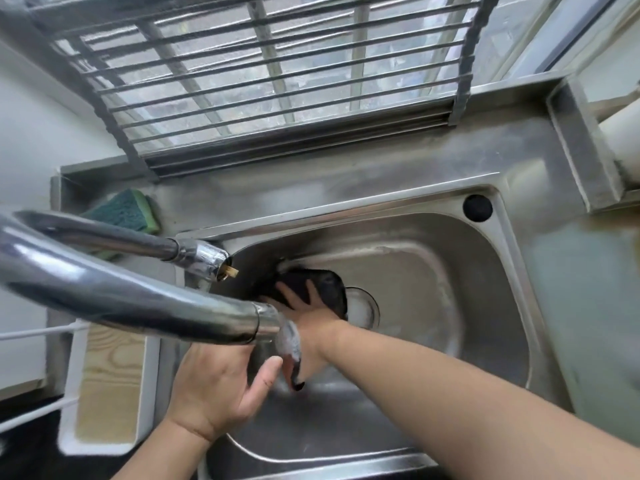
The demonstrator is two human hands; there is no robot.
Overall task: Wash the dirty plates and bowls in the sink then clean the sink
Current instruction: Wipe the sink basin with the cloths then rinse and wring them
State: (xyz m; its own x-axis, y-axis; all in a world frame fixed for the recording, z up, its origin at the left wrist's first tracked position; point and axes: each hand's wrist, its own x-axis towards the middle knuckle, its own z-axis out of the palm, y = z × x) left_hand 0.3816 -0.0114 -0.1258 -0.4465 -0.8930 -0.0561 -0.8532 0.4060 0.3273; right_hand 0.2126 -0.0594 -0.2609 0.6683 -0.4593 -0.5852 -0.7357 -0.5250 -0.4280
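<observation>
The steel sink [485, 306] fills the middle of the view. My right hand [304, 306] reaches into its far left corner, fingers spread flat and pressing a dark scrubbing pad [322, 282] against the sink wall, just left of the drain [365, 308]. My left hand [214, 386] sits at the near left under the tap spout [145, 306], thumb stretched out, its fingers partly hidden by the spout and blurred. Water [289, 337] runs from the spout onto my right wrist. I see no plates or bowls.
A green sponge [126, 209] lies on the back left ledge. A metal bar rack [277, 81] leans against the window behind the sink. A black plug [478, 207] sits in the sink's back right corner. A white tray with a wooden board [107, 386] lies at the left.
</observation>
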